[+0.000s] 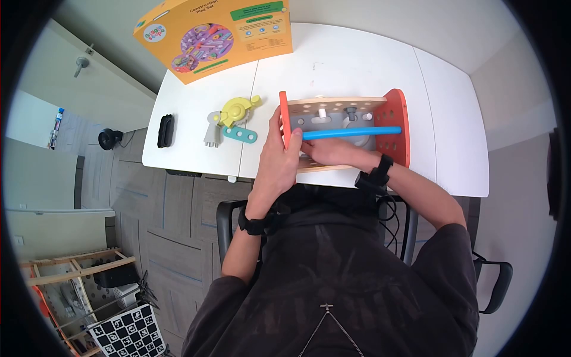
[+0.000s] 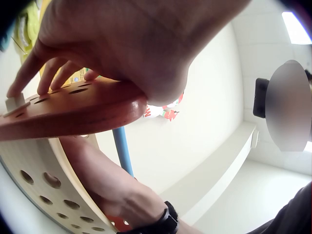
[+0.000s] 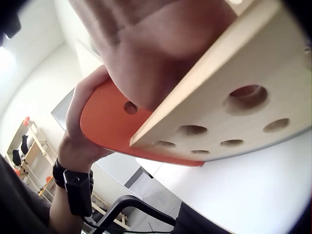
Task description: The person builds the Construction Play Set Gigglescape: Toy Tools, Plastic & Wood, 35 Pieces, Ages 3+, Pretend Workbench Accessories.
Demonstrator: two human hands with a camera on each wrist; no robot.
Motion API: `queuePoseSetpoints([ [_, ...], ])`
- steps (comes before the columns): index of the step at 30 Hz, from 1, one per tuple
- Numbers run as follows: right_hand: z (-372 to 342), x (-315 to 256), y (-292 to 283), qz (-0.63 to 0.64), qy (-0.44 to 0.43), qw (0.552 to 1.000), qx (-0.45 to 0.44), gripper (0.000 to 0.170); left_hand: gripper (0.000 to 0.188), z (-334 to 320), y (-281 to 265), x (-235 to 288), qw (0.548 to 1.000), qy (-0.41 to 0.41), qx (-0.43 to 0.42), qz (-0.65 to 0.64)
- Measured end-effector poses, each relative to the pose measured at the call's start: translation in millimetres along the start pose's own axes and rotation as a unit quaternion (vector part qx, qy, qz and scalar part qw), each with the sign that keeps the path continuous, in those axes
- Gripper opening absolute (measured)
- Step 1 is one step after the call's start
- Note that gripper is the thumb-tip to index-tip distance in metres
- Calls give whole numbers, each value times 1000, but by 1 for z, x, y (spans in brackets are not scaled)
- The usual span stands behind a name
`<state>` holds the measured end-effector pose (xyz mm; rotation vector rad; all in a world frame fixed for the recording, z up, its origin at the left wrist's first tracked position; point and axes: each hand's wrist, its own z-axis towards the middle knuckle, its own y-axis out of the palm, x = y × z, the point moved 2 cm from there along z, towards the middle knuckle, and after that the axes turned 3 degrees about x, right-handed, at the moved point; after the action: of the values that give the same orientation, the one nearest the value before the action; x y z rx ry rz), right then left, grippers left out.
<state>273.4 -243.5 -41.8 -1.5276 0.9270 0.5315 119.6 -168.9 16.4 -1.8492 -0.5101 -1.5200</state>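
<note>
"Head view: what surrounds you?"
"An orange-yellow cardboard box (image 1: 217,41) stands behind a lime-yellow rounded toy (image 1: 235,111), grey forked piece (image 1: 212,128) and teal perforated strip (image 1: 240,134) on the white table (image 1: 443,131). A blue rod (image 1: 351,132) spans the red-ended pale wooden toolbox (image 1: 402,147), where my right hand (image 1: 327,152) reaches in."
"Left wrist?"
"My left hand (image 2: 114,39) grips its red end panel (image 2: 97,109), fingers spread outside."
"Right wrist?"
"A perforated wooden side (image 3: 212,109) hides my right fingers within; whether they're holding anything, I cannot tell."
</note>
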Motion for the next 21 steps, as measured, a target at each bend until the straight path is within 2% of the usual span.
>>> queuePoseSetpoints([
  [2,-4,-15,-6,3,31,999,-15,32,73,0,0,-1,1000,1,0,-1],
  [5,-1,-7,-3,5,-1,1000,-24,32,73,0,0,-2,1000,0,1,-2],
  [8,-5,-16,-7,36,10,999,-20,33,73,0,0,-1,1000,5,2,7],
  [11,-7,-20,-8,16,20,1000,0,34,73,0,0,-2,1000,6,4,11],
  [21,-9,-30,-13,14,77,996,-42,40,73,-1,0,0,1000,-4,2,-2],
])
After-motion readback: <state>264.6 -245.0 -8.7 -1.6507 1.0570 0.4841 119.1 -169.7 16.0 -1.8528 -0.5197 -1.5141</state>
